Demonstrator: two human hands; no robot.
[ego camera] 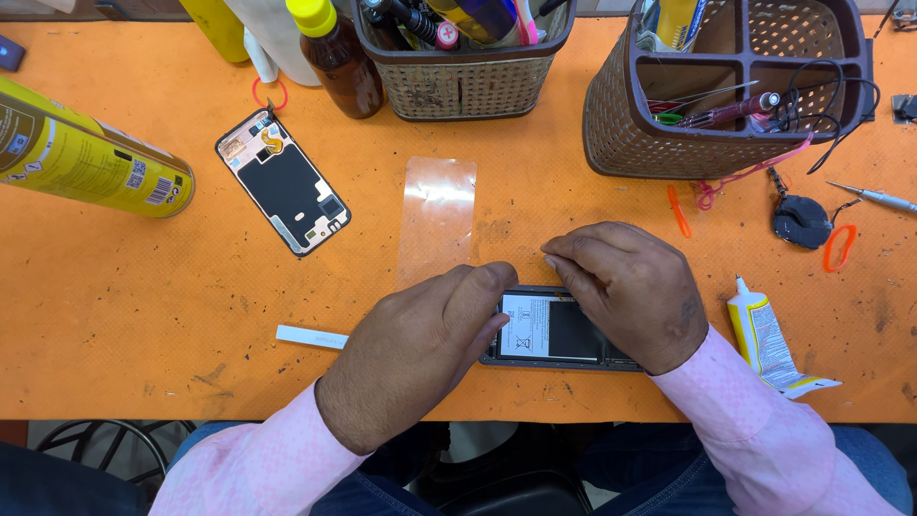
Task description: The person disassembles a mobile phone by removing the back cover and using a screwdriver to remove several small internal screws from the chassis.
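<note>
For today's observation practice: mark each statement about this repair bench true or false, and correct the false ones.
1. Both hands rest on the opened phone. True.
2. The loose phone back lies right of the hands. False: it lies to their left.
3. The yellow can stands upright. False: it lies on its side.
4. A clear film lies on the orange mat. True.
5. A glue tube lies near the right hand. True.
</note>
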